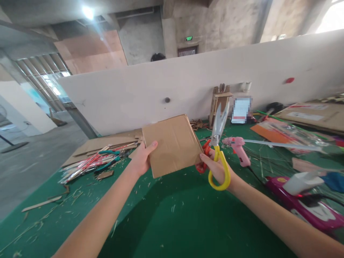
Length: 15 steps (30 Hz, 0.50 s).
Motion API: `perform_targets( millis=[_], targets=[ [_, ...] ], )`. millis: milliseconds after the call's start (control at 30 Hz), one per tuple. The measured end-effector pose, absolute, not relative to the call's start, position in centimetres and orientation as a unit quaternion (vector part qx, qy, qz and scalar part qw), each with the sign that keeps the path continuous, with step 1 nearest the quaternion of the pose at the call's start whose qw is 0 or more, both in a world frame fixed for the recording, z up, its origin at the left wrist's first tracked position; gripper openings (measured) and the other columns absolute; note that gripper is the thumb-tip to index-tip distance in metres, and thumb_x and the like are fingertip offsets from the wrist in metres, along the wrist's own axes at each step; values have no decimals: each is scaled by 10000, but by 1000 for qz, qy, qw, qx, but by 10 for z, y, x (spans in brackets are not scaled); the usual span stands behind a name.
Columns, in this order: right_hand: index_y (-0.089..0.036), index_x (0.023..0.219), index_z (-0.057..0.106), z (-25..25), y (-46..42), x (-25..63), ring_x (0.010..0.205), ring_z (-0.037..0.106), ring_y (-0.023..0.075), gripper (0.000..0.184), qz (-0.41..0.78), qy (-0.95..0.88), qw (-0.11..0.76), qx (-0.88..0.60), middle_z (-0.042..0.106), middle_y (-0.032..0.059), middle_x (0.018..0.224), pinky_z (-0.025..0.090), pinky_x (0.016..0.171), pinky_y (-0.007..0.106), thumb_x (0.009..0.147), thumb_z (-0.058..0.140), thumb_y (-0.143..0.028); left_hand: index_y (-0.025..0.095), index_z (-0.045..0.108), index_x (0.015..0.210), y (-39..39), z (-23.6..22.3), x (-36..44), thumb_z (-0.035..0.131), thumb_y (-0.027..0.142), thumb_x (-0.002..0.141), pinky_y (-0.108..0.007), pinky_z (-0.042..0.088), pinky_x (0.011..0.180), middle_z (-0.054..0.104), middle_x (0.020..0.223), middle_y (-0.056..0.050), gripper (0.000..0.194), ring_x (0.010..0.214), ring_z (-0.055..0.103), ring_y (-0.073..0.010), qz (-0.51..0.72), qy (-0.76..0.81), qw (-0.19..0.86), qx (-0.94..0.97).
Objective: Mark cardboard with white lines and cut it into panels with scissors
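Note:
A rectangular piece of brown cardboard [172,145] is held up, tilted, above the green table. My left hand [142,157] grips its left edge, thumb on the near face and fingers behind. My right hand [216,166] pinches the lower right corner. That same hand also holds scissors [218,138], their silver blades upward and slightly parted, a yellow loop hanging by the wrist. Behind the right fingers shows a red handle part [200,167]; whether it belongs to the scissors I cannot tell. Just right of the blades lies a pink glue gun [240,150].
At left, pliers [109,161] and plastic-wrapped sticks [83,166] lie by cardboard sheets [88,146]. A magenta power strip [309,204] with plugs sits at right. A small wooden structure [220,98] stands against the white partition [129,93]. Scraps litter the green tabletop [172,222].

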State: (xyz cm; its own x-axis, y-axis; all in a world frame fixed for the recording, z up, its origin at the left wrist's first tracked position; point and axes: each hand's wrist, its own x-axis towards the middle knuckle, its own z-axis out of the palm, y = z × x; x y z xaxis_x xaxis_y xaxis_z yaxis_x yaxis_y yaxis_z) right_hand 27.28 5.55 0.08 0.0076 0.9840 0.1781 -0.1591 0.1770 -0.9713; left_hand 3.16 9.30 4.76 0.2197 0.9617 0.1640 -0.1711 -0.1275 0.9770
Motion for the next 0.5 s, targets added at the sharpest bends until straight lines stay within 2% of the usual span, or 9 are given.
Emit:
perform_targets(
  millis=[133,233,333,433,500],
  targets=[
    [-183,771,515,3,62,283,498,578,142,326,486,-499,567,-440,603,0,574,466,472,268,730,644,-480,258,449,1246,96,28,35,669,304,768,-460,570,781,566,1276,-100,528,995,639,-288,439,321,652,528],
    [-161,714,562,13,62,295,439,526,113,429,459,-535,503,-501,599,28,614,423,411,248,778,543,-584,273,495,1207,102,23,39,654,210,786,-389,605,699,593,1240,-61,454,950,658,-242,520,298,649,468],
    [-147,775,629,26,57,303,421,495,89,576,413,-600,427,-536,604,47,712,432,426,254,818,400,-674,273,556,1119,109,27,35,617,134,807,-314,604,703,620,1201,-17,347,944,655,-177,629,283,611,388],
    [-171,871,643,34,50,305,492,522,105,594,386,-639,379,-547,614,61,842,472,489,275,809,382,-701,249,593,1038,114,34,27,575,91,831,-336,588,773,651,1145,2,261,900,662,-136,671,271,598,345],
    [-187,887,634,35,47,303,539,521,125,565,371,-664,364,-538,595,38,783,474,508,278,806,400,-696,247,601,1012,114,38,23,564,89,842,-369,568,827,666,1116,12,235,908,660,-130,682,252,598,338]
  ],
)
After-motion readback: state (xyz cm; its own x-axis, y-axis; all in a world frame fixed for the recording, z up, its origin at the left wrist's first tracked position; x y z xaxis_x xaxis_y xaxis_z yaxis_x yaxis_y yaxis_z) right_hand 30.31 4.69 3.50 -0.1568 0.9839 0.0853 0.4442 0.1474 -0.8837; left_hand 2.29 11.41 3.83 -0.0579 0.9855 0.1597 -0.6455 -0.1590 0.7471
